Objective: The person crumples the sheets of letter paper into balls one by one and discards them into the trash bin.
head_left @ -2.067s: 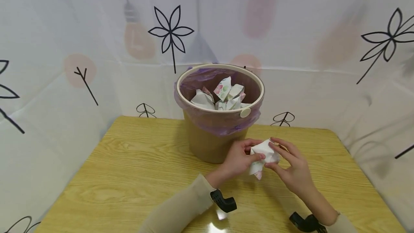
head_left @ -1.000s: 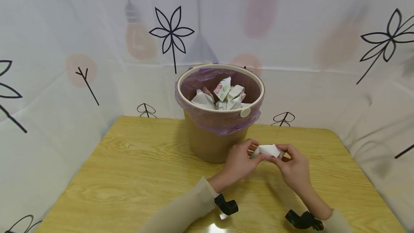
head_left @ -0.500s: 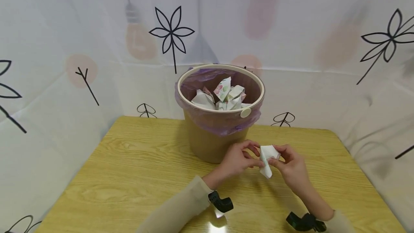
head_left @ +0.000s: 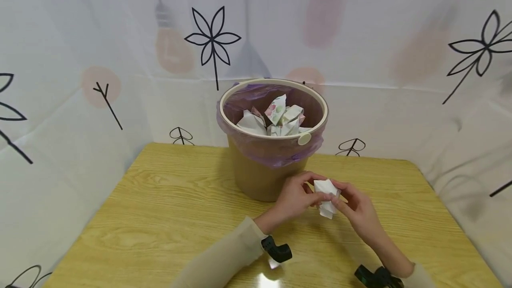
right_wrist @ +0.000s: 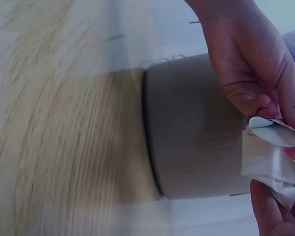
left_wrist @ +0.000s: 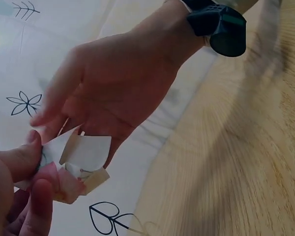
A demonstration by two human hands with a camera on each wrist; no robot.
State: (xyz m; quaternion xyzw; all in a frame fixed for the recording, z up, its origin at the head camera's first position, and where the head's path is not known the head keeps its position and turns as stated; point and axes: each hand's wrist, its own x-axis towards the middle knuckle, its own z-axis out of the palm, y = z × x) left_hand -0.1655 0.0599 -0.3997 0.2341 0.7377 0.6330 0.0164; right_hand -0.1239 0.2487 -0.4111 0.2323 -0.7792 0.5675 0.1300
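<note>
A crumpled piece of white paper [head_left: 325, 188] is held between both hands above the table, to the right of the bin's base. My left hand [head_left: 294, 197] pinches its left side with thumb and fingers. On the other side, my right hand [head_left: 362, 214] pinches the paper with thumb and fingertips. Folds and a pink print show on the paper [left_wrist: 69, 169] in the left wrist view. In the right wrist view, a curled edge tops the folded paper [right_wrist: 270, 160]. Part of it is hidden behind the fingers.
A brown bin [head_left: 256, 172] with a pale rim and purple liner [head_left: 276, 157] stands on the wooden table [head_left: 172, 203], close to the left hand. Several crumpled papers [head_left: 276, 109] lie inside it. A printed white cloth [head_left: 360, 21] hangs behind and at the sides.
Both hands have turned and refolded the paper, which now looks more compact than two seconds ago. The hands stay in nearly the same place; the bin and its contents have not moved.
</note>
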